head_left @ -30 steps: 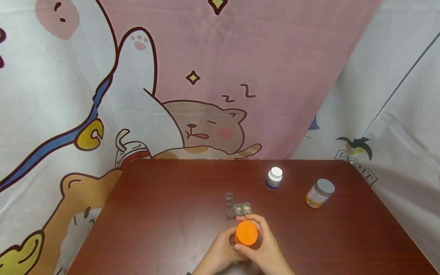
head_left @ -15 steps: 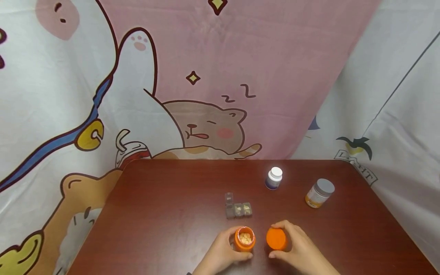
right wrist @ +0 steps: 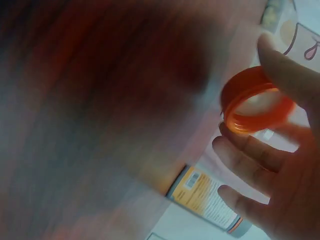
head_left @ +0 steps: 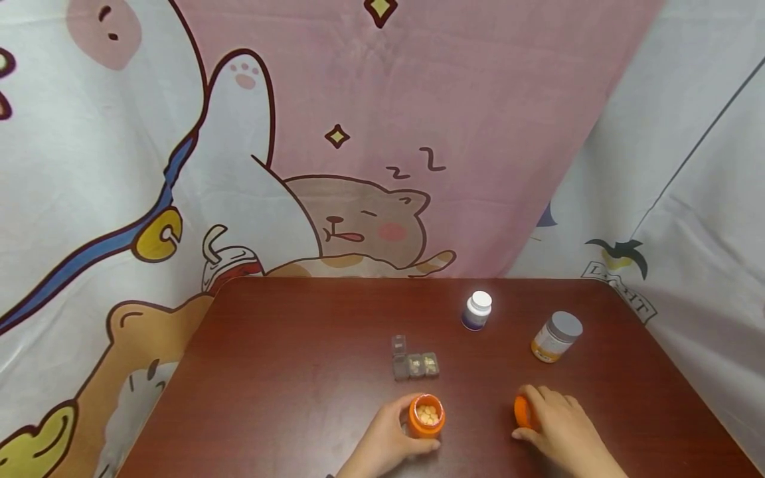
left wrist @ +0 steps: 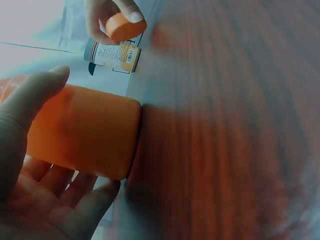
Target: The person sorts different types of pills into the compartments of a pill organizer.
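An orange pill bottle [head_left: 425, 425] stands uncapped on the table, pale tablets showing inside its mouth. My left hand [head_left: 391, 435] grips it from the left, thumb on the near side and fingers round the far side. In the left wrist view the bottle's [left wrist: 90, 132] base is at the tabletop. To the right, my right hand [head_left: 558, 425] pinches the orange cap [head_left: 522, 413] between thumb and fingers, tilted on edge. The right wrist view shows the hollow underside of the cap [right wrist: 257, 100]. Beyond the bottle lies a clear pill organizer [head_left: 415, 366], one lid raised, pale tablets in two compartments.
A white bottle with a dark blue lower part [head_left: 477, 311] stands toward the back of the brown table [head_left: 287, 372]. Right of it is a grey-lidded jar [head_left: 556, 336] with a yellow and white label, beyond my right hand. A cartoon-printed cloth [head_left: 478, 133] hangs behind the table.
The cap has come off the bottle and moved right in my right hand, tipping from flat onto its edge. My left hand keeps the bottle in nearly the same place.
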Available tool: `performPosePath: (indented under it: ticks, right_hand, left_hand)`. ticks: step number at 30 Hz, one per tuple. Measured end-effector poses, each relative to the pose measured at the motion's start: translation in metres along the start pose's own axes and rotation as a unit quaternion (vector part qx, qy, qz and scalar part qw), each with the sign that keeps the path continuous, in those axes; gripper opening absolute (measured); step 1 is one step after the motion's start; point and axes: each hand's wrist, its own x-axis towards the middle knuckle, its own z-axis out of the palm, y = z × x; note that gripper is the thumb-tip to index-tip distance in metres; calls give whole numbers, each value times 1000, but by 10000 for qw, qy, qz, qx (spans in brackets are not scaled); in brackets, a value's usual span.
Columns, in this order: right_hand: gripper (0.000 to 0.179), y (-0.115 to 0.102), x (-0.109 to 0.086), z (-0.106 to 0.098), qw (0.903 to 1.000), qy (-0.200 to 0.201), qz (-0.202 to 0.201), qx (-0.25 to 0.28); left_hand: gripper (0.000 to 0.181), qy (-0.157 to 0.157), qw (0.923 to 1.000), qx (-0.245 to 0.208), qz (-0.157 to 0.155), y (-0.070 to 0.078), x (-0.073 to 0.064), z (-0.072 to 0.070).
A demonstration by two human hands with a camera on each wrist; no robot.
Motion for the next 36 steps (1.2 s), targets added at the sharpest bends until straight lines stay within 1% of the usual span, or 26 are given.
performPosePath:
  ticks: [3,4,10,13,17,20,22,24,28,29,30,32,35,36]
  right_hand:
    - [64,7,-2,4,9985,393,-256,-271]
    - [64,8,-3,5,9982,439,-292,-287]
    - [66,13,-5,9,9994,246,-189,-117]
    - [65,14,-5,10,9996,216,-165,-90]
    - [63,13,-5,10,9996,225,-170,-59]
    - [62,12,-5,10,9995,267,-181,-36]
    - [62,11,-6,11,9992,337,-203,-18]
    - [61,10,-5,12,9988,420,-249,-16]
    - [61,5,-5,10,9973,610,-405,-17]
    - [62,2,-4,10,9963,714,-470,-20]
    - [62,-2,-3,8,9957,765,-529,-1]
    - [65,-12,0,5,9936,895,-688,95]
    - [68,-30,5,2,9896,1028,-965,298]
    - [69,-36,5,2,9888,969,-1058,404]
  left_hand:
    - [64,42,9997,234,-26,1,-1,0]
    - [65,43,9996,273,-26,1,-1,0]
    - [66,26,9991,429,-53,2,-2,2]
    - [66,26,9987,503,-58,3,-2,2]
    - [67,80,9957,917,-45,6,-3,2]
    - [69,143,9912,1319,-32,10,-5,1]
    - [73,125,9888,1484,-43,13,-6,-2]
    - [79,31,9886,1503,-112,17,-8,-6]
    - [89,-317,9925,1156,-259,26,-12,-21]
    - [90,-396,9933,1056,-266,28,-13,-26]
    - [89,-472,9942,938,-241,30,-13,-31]
    - [88,-594,9950,804,-76,31,-13,-42]
    - [82,-666,9952,689,213,27,-9,-59]
    - [79,-642,9953,665,279,24,-7,-63]
